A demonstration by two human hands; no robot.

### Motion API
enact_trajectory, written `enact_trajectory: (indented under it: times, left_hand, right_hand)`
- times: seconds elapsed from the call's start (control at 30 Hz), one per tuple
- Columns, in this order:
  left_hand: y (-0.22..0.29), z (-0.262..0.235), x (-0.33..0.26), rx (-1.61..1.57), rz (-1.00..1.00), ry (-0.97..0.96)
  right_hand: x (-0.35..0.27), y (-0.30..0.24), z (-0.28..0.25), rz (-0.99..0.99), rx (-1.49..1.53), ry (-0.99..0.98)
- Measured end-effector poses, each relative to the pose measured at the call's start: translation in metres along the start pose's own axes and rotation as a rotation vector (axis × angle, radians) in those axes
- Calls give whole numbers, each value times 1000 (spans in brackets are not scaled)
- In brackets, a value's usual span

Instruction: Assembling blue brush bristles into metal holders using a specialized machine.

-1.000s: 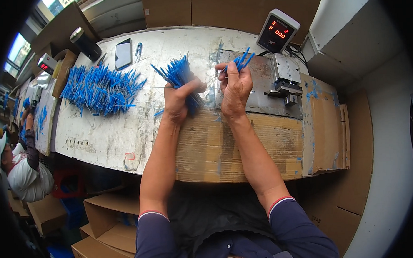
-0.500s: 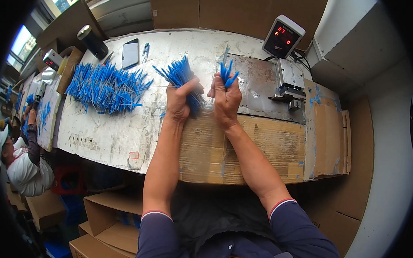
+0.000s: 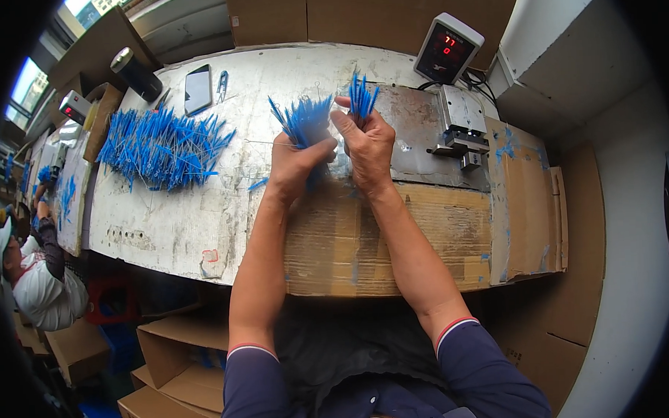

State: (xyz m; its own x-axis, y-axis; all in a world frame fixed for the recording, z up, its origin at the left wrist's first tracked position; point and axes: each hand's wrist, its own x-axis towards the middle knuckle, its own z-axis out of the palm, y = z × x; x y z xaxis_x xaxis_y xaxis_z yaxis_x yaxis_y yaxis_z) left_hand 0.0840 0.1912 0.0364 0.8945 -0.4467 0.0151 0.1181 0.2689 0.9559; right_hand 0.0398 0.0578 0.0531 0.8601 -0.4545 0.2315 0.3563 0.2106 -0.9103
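Observation:
My left hand point(image 3: 295, 166) is closed round a thick bundle of thin blue wire brushes point(image 3: 302, 120), slightly blurred, with some wire loops poking out at the top. Close beside it, my right hand point(image 3: 370, 150) grips a smaller bunch of the same blue brushes point(image 3: 361, 97), held upright between thumb and fingers. Both hands are raised over the middle of the worktable. To the left lies a big loose pile of blue wire brushes point(image 3: 159, 147). A stray blue piece point(image 3: 258, 184) rests on the table next to my left wrist.
Behind the pile are a dark tumbler point(image 3: 136, 74), a phone point(image 3: 198, 90) and small snips point(image 3: 222, 86). At right stand a metal clamping fixture point(image 3: 461, 131) and a red-digit display box point(image 3: 449, 49). Cardboard point(image 3: 431, 235) covers the front edge. Another person point(image 3: 46, 282) works at far left.
The bunch in my right hand looks fuller and stands straighter, its tips higher. My right hand has turned, with the thumb toward my left hand. The display digits differ.

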Motion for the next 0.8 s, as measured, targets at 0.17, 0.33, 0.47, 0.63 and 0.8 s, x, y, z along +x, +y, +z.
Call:
enact_trajectory:
  times: [0.17,0.33,0.47,0.63,0.8]
  left_hand:
    - [-4,2,-1,90,41,-28]
    - [-6,3,-1,141,41,-39]
    - [-7,3,-2,141,40,-43]
    - [-5,1,-2,115,6,-47]
    - [-3,-1,-3,82,-3,-44]
  right_hand:
    - [0,0,-2,-60,43,52]
    - [0,0,-2,-57,5,60]
    - [0,-4,-3,-83,-91,75]
    - [5,-5,-11,-163,-71,200]
    - [6,-4,-9,-248,-50,240]
